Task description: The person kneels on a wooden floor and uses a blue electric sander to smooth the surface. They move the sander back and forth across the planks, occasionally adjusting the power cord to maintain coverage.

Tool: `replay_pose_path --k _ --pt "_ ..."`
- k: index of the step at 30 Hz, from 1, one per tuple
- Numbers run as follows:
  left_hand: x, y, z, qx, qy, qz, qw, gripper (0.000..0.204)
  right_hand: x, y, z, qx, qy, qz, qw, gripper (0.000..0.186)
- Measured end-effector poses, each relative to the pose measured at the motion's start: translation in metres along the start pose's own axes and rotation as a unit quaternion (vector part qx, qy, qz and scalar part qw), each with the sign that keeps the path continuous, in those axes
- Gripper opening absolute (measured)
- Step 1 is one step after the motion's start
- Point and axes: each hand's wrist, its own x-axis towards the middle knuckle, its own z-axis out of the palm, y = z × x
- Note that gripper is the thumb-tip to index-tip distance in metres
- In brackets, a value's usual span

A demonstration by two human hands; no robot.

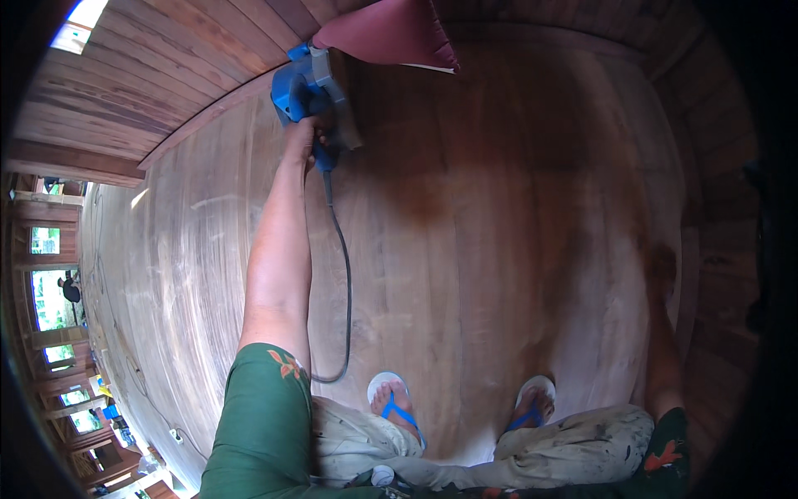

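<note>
My left hand (306, 137) is closed around the rear handle of a blue belt sander (291, 87), at the far left by the foot of the plank wall. A puffed-up maroon dust bag (386, 35) sticks out from the sander to the right. The sander's dark cord (344, 291) runs from the handle back toward my left elbow. Beneath the tool lies the brown wooden floor (416, 249). Off to the right, my right hand (662, 264) is in shadow near the base of the right wall. Its fingers are too dark to make out.
Plank walls (191, 66) rise ahead and at both sides, with a skirting board (208, 116) along the bottom. My feet in flip-flops (395, 407) stand close in. Another cord (137, 374) lies on the floor at left, near windows (50, 295) and some clutter.
</note>
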Motion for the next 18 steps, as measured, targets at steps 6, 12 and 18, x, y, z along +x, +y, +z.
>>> replay_pose_path --k 6,12,18 --pt "0.023 -0.004 -0.038 -0.037 -0.013 -0.001 0.999 0.01 -0.026 0.031 0.024 0.412 0.123 -0.078 0.9 0.061" --pt "0.033 0.003 -0.066 -0.051 -0.012 -0.005 0.999 0.01 -0.094 0.053 -0.074 0.49 -0.061 -0.009 0.87 0.061" --pt "0.04 0.005 -0.094 -0.047 0.017 -0.016 0.999 0.009 -0.122 0.07 -0.098 0.469 -0.114 -0.028 0.875 0.061"
